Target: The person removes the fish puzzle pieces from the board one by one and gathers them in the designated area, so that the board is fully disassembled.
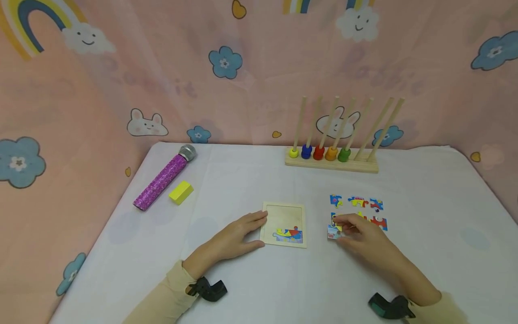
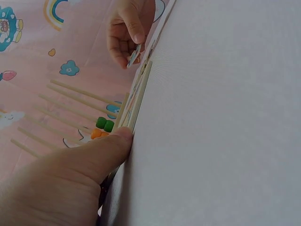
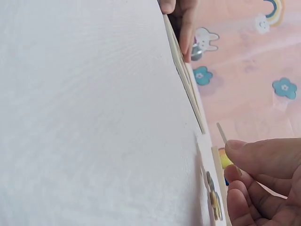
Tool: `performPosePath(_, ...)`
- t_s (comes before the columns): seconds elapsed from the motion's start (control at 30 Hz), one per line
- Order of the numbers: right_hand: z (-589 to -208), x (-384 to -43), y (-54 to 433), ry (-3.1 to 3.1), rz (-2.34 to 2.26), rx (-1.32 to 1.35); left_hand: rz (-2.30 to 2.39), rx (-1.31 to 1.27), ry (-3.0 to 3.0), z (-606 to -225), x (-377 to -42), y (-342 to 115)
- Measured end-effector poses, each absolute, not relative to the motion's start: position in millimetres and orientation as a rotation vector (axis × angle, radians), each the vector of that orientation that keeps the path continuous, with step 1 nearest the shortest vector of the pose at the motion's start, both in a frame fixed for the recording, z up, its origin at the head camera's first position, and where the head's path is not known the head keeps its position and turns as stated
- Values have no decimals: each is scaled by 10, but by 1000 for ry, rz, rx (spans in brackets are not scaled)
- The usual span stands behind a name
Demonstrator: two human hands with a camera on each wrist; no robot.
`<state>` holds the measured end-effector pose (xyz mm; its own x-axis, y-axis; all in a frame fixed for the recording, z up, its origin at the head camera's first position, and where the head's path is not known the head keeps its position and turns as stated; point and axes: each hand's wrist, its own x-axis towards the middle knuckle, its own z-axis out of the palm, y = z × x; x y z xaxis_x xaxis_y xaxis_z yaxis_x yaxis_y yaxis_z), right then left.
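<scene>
My left hand (image 1: 239,234) rests at the left edge of a square wooden puzzle tray (image 1: 305,225), fingers extended over its rim. In the left wrist view the thumb (image 2: 106,153) touches the tray's edge. Joined puzzle pieces (image 1: 288,235) lie in the tray's lower right part. To the tray's right, my right hand (image 1: 366,236) pinches a puzzle piece (image 1: 334,232) between thumb and fingers. The right wrist view shows this puzzle piece (image 3: 221,133) edge-on, raised off the table. Loose puzzle pieces (image 1: 358,201) lie in rows beyond the right hand, which partly hides some.
A wooden bead rack (image 1: 332,165) with upright rods and coloured beads stands at the back right. On the left lie a purple glittery microphone (image 1: 162,181) and a yellow block (image 1: 181,192). A white cloth (image 1: 234,180) covers the table, and a pink patterned curtain (image 1: 259,90) hangs behind it.
</scene>
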<state>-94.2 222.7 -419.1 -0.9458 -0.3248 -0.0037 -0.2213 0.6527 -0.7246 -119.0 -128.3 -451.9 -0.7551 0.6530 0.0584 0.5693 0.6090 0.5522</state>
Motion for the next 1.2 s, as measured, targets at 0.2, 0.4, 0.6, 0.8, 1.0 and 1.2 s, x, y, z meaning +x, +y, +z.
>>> performPosePath(0.2, -4235, -927, 2346, 2764, -1126, -492, 858, 1039, 2677, -4515, -1186, -1288)
performPosePath(0.4, -4303, -917, 2392, 2783, -1083, -545, 853, 1038, 2673, -4546, -1198, -1281)
performPosePath(0.6, -4373, -909, 2390, 2851, -1043, -597, 848, 1035, 2679, -4549, -1197, -1283)
performPosePath(0.8, -4355, -919, 2370, 2843, -1025, -608, 845, 1039, 2683, -4529, -1197, -1297)
performPosePath(1.0, -4358, -916, 2379, 2820, -1042, -595, 846, 1054, 2685, -4508, -1190, -1300)
performPosePath(1.2, -4352, -904, 2392, 2786, -1092, -517, 859, 1066, 2679, -4526, -1188, -1297)
